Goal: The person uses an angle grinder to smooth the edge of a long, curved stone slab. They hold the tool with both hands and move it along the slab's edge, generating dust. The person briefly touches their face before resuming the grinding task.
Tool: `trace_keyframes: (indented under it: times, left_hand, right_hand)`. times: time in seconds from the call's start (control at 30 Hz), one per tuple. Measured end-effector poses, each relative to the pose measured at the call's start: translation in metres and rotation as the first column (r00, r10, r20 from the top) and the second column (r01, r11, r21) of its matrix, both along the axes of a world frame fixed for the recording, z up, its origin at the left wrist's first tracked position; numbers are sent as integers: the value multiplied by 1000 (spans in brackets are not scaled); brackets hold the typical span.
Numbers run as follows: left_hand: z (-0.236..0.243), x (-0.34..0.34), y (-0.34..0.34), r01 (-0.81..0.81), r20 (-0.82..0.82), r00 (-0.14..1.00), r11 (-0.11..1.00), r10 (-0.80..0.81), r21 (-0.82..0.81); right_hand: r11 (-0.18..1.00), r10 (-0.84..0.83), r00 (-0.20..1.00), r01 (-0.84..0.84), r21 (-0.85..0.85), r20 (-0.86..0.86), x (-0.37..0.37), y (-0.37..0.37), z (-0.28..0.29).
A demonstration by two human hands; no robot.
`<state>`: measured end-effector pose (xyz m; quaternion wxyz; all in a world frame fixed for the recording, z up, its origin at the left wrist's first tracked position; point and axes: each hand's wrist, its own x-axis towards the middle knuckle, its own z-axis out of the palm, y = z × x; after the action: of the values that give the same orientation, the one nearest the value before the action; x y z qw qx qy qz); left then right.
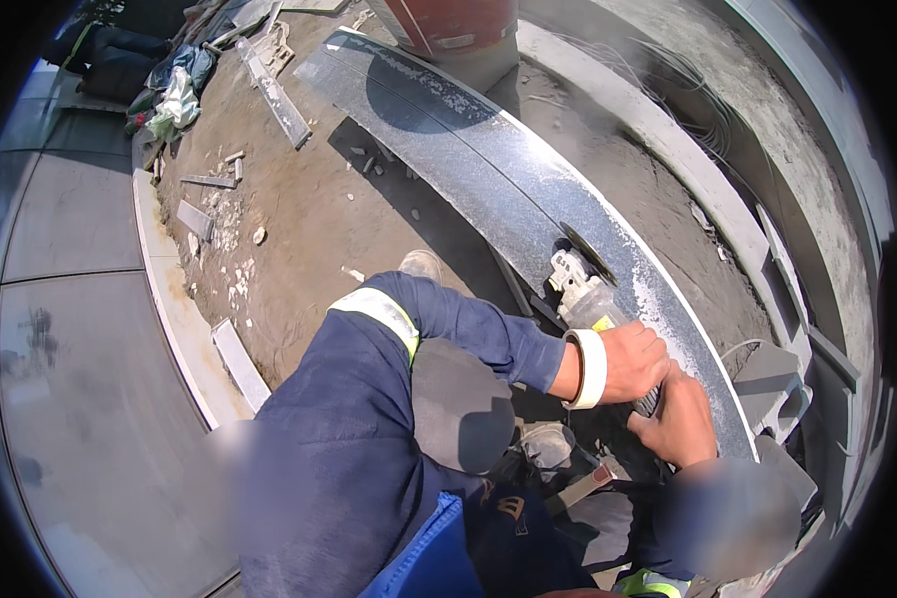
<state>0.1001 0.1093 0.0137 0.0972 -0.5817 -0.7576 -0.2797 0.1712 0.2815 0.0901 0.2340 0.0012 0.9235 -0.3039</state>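
My left hand (pixel 623 364), with a white ring around its wrist, is closed over the body of an angle grinder (pixel 593 299). Just behind it my right hand (pixel 683 419) wraps round the grinder's dark rear end. The grinder's upright disc (pixel 591 251) is at a long, curved, speckled dark stone slab (pixel 488 130), on a thin line that runs along the slab. White dust coats the slab near the grinder, and faint dust hangs behind it. My left forearm in a navy sleeve with a reflective band crosses over my knee.
A red bucket (pixel 424 22) stands behind the slab. Offcuts (pixel 274 95), rubble and bags (pixel 174 100) lie on the dirt at left, beside a kerb (pixel 174 329) and dark paving (pixel 90 369). At right are a concrete ledge (pixel 797 169), coiled cable (pixel 708 125) and leaning pieces (pixel 772 379).
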Motion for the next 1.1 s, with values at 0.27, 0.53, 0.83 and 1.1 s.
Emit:
trace_keyframes:
  times: [0.27,0.53,0.83,1.1]
  left_hand:
    - [-13,-20,-9,4,30,1000,993,-1,-115]
    - [-2,-11,-1,8,-10,1000,999,-8,-31]
    - [-16,-21,-6,-6,-31,1000,999,4,-53]
    - [-11,-9,2,2,-5,1000,1000,-2,-11]
  right_hand:
    - [1000,22,999,-21,12,-42,-19,-4,-18]
    - [999,-23,1000,23,34,11,-8,0,0]
    - [1000,17,998,-17,4,-62,-17,-2,-18]
    - [1000,-22,1000,22,8,3,-8,1,-5]
